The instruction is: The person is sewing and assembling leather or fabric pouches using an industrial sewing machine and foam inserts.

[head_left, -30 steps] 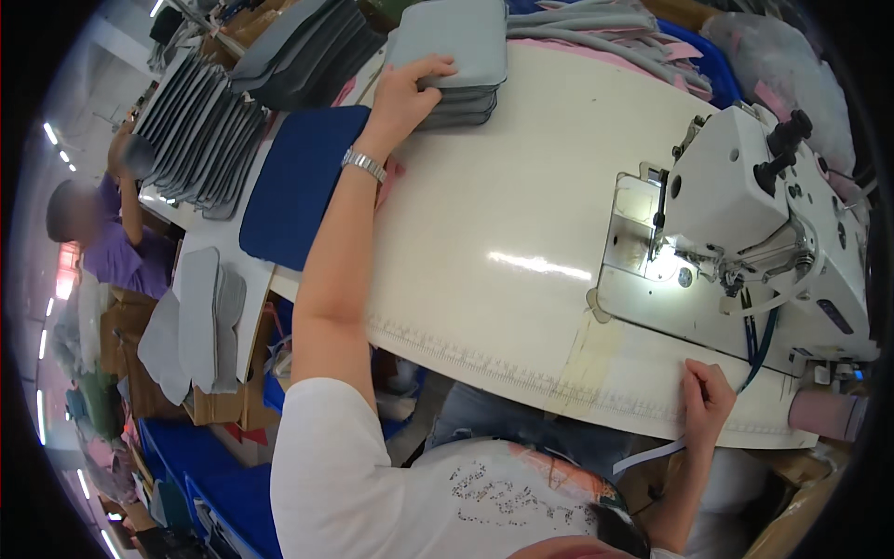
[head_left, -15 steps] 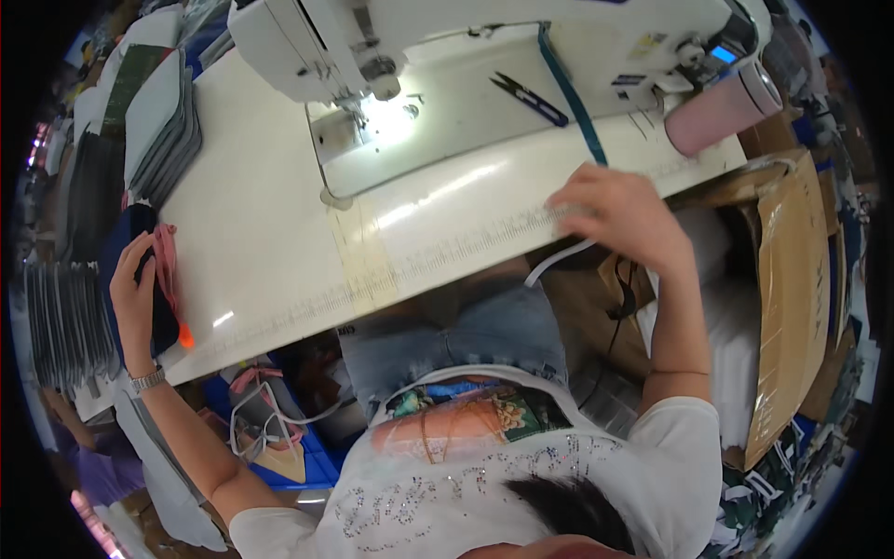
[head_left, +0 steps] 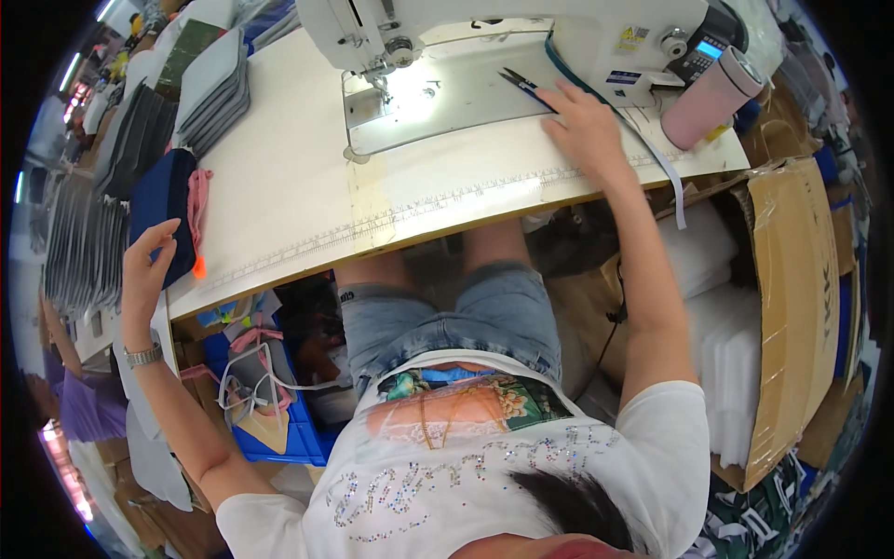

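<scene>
My right hand (head_left: pixel 589 135) is on the sewing table with its fingers closed around the handle end of dark-handled thread snips (head_left: pixel 524 86); their blades point away to the left. Past that hand runs a narrow teal tape (head_left: pixel 570 73), and a pale strip (head_left: pixel 663 166) to its right hangs over the front edge. At the left edge of the table my left hand (head_left: pixel 149 265) lies by a dark blue fabric piece (head_left: pixel 168 207), fingers loosely bent and thumb apart. Pink ribbon (head_left: pixel 198 200) with an orange end lies along the fabric's right side.
The white sewing machine (head_left: pixel 521 20) stands at the back, its lamp lit over the needle. A pink bottle (head_left: pixel 705 110) is at the right end. Grey panels (head_left: pixel 212 88) are stacked back left. Below are a blue bin (head_left: pixel 298 429) and an open carton (head_left: pixel 792 307).
My right hand has gone from near the tape forward and left onto the snips. The pale strip now hangs farther right. My left hand has drawn slightly nearer, and the view has shifted.
</scene>
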Action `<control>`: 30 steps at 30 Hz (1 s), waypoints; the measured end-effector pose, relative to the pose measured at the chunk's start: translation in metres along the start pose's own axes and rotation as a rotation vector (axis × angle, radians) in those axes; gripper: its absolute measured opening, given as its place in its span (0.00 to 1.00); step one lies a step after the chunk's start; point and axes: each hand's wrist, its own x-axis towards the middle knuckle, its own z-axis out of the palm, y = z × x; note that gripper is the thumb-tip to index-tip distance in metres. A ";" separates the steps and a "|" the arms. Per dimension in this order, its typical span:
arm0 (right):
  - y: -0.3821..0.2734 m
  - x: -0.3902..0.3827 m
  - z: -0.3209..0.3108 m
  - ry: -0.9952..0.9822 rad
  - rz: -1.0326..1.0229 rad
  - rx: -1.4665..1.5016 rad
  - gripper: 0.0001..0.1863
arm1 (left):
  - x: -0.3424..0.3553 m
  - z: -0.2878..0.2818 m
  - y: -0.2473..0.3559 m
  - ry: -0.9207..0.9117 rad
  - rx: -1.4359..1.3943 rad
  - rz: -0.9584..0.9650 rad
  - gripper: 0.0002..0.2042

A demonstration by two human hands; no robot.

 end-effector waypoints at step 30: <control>0.024 -0.018 0.023 0.026 -0.141 -0.134 0.13 | -0.005 -0.002 -0.097 0.503 -0.163 -0.190 0.10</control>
